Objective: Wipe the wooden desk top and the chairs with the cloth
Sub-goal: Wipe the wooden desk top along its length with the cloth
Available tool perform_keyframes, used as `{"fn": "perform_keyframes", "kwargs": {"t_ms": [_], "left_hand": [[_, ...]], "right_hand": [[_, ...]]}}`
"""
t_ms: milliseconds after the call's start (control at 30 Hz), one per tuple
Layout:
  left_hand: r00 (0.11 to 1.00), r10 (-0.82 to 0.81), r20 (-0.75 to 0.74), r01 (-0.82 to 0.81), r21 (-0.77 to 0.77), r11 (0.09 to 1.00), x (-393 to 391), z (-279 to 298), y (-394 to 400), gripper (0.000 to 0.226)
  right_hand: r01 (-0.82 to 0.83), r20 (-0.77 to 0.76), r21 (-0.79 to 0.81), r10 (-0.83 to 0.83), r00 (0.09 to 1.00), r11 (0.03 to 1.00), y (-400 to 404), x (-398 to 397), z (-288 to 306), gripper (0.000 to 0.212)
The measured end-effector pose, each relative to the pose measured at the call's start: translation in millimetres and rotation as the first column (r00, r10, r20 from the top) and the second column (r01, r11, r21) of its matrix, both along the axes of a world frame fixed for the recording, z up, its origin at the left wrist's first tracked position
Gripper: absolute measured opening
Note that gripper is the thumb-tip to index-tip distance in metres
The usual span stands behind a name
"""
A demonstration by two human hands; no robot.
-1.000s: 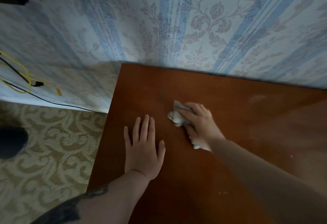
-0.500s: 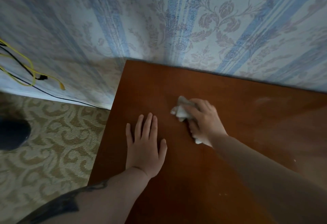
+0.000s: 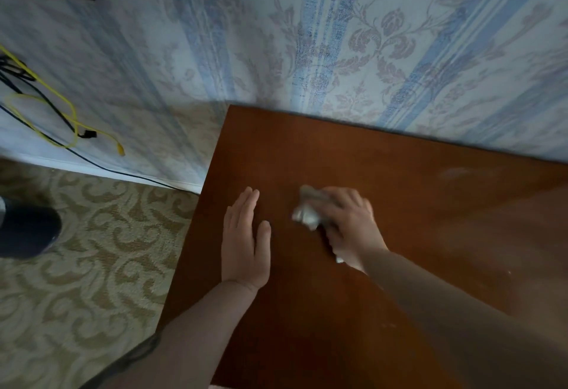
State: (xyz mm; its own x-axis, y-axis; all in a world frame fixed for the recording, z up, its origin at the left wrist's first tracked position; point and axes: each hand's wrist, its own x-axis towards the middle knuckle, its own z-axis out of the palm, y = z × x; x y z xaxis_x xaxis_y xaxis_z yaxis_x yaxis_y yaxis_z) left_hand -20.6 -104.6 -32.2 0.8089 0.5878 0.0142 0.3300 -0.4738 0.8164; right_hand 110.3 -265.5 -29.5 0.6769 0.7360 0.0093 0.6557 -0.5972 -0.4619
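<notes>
Cloth (image 3: 307, 215) sits bunched under our right hand (image 3: 347, 225), whose fingers curl over it and press it to the tabletop (image 3: 399, 173) near the back left corner; the hand and cloth are blurred, so we cannot make out the exact finger placement. Just beside it, our left hand (image 3: 244, 241) lies flat on the wood, fingers straight and together, holding nothing, likely bracing us. Both forearms reach in from the lower edge of the view, the right one crossing the tabletop at a slant. We judge the wiping to be partway along: a pale smudge (image 3: 461, 172) shows on the wood toward the right, near the wall (image 3: 338, 50), and faint specks dot the near right side, so that stretch looks undone. No chairs are in view, so that part looks left to do. Off the left edge lie patterned carpet (image 3: 92, 250) and yellow cable (image 3: 61, 112).
</notes>
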Motion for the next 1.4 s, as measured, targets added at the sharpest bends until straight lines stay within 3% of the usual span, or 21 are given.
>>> {"fn": "perform_keyframes", "kwargs": {"t_ms": [67, 133, 233, 333, 367, 433, 467, 500, 533, 667, 767, 800, 867, 933, 967, 1067, 1133, 1200, 1267, 1333, 1400], "left_hand": [[0.996, -0.034, -0.081, 0.039, 0.069, 0.997, 1.1, -0.4, 8.1, 0.044], [0.98, -0.132, -0.152, 0.156, 0.159, 0.975, -1.8, -2.3, 23.4, 0.044], [0.948, -0.284, -0.143, 0.298, 0.089, 0.95, -9.9, 1.6, 48.7, 0.045], [0.933, -0.331, -0.14, 0.336, 0.015, 0.942, -15.8, 5.1, 50.8, 0.043], [0.949, -0.289, -0.126, 0.291, -0.005, 0.957, -16.8, 5.4, 46.0, 0.042], [0.986, -0.151, -0.068, 0.147, -0.063, 0.987, -15.7, 5.9, 32.7, 0.04], [0.996, -0.085, -0.038, 0.082, -0.087, 0.993, -13.4, 6.1, 25.4, 0.039], [0.999, -0.033, -0.013, 0.031, -0.105, 0.994, -10.9, 6.8, 18.7, 0.037], [1.0, 0.013, 0.01, -0.012, -0.14, 0.99, -8.6, 7.6, 13.9, 0.036], [0.993, 0.118, -0.016, -0.115, -0.387, 0.915, -2.5, 20.0, 22.9, 0.033], [0.992, -0.052, -0.114, 0.009, -0.351, 0.936, -3.7, 26.3, 41.0, 0.036], [0.985, -0.097, -0.146, 0.041, -0.342, 0.939, -3.4, 28.9, 45.2, 0.037], [0.97, -0.137, -0.202, 0.064, -0.329, 0.942, -2.7, 34.8, 50.9, 0.038], [0.955, -0.158, -0.25, 0.075, -0.313, 0.947, 0.4, 39.4, 54.4, 0.039], [0.949, -0.167, -0.267, 0.08, -0.307, 0.948, 1.8, 40.5, 55.4, 0.04], [0.936, -0.194, -0.293, 0.112, -0.275, 0.955, 4.9, 38.4, 55.3, 0.042], [0.936, -0.203, -0.288, 0.128, -0.259, 0.957, 5.9, 33.7, 54.8, 0.041], [0.938, -0.208, -0.277, 0.131, -0.274, 0.953, 5.6, 29.8, 56.7, 0.04], [0.952, -0.19, -0.24, 0.11, -0.31, 0.944, 4.2, 28.3, 61.1, 0.036], [0.977, -0.118, -0.176, 0.056, -0.322, 0.945, 1.6, 28.5, 62.7, 0.032], [0.992, -0.013, -0.126, -0.025, -0.292, 0.956, -3.8, 29.1, 56.9, 0.031]], "right_hand": [[0.424, -0.009, -0.013, -0.424, 0.906, 0.906, 15.7, -17.4, 1.8, 0.055], [0.541, 0.017, -0.052, -0.54, 0.841, 0.84, 40.2, -58.1, 2.5, 0.057], [0.131, 0.07, 0.018, -0.132, 0.989, 0.991, 43.3, -123.2, 2.1, 0.051], [-0.338, 0.154, -0.04, 0.34, 0.928, 0.94, 6.0, -114.4, -2.9, 0.051], [-0.275, 0.149, -0.027, 0.276, 0.949, 0.961, -0.2, -103.9, -5.3, 0.052], [0.236, 0.033, 0.06, -0.238, 0.971, 0.97, 3.5, -91.1, -9.2, 0.054], [0.515, -0.035, 0.051, -0.514, 0.857, 0.856, 16.5, -95.9, -8.5, 0.057], [0.65, -0.06, 0.018, -0.648, 0.759, 0.76, 34.5, -105.7, -4.2, 0.06], [0.654, -0.054, 0.003, -0.653, 0.755, 0.756, 51.6, -119.2, -0.7, 0.064], [0.117, -0.014, 0.074, -0.117, 0.993, 0.99, 62.0, -172.6, 2.9, 0.058], [-0.34, 0.046, 0.026, 0.339, 0.94, 0.94, 23.4, -132.6, 6.9, 0.055], [-0.329, 0.091, 0.015, 0.326, 0.941, 0.944, 10.8, -115.8, 2.4, 0.054], [0.123, 0.035, 0.053, -0.124, 0.992, 0.991, -7.3, -91.5, -2.7, 0.053], [0.625, -0.054, 0.033, -0.623, 0.78, 0.78, 0.7, -104.1, -4.8, 0.058], [0.703, -0.053, 0.029, -0.701, 0.711, 0.71, 13.0, -122.1, -4.8, 0.063], [0.514, -0.035, 0.048, -0.513, 0.858, 0.856, 54.0, -183.9, -2.3, 0.075], [0.218, -0.088, 0.032, -0.215, 0.973, 0.975, 75.2, -209.0, 7.7, 0.066], [-0.217, -0.26, 0.075, 0.229, 0.938, 0.973, 88.4, -203.5, 18.7, 0.049], [-0.395, -0.31, 0.155, 0.424, 0.851, 0.905, 86.3, -176.3, 24.6, 0.047], [-0.091, -0.233, 0.203, 0.138, 0.963, 0.975, 71.6, -140.3, 17.8, 0.052], [0.415, -0.203, 0.156, -0.382, 0.902, 0.896, 54.9, -99.5, 15.3, 0.052]]}}
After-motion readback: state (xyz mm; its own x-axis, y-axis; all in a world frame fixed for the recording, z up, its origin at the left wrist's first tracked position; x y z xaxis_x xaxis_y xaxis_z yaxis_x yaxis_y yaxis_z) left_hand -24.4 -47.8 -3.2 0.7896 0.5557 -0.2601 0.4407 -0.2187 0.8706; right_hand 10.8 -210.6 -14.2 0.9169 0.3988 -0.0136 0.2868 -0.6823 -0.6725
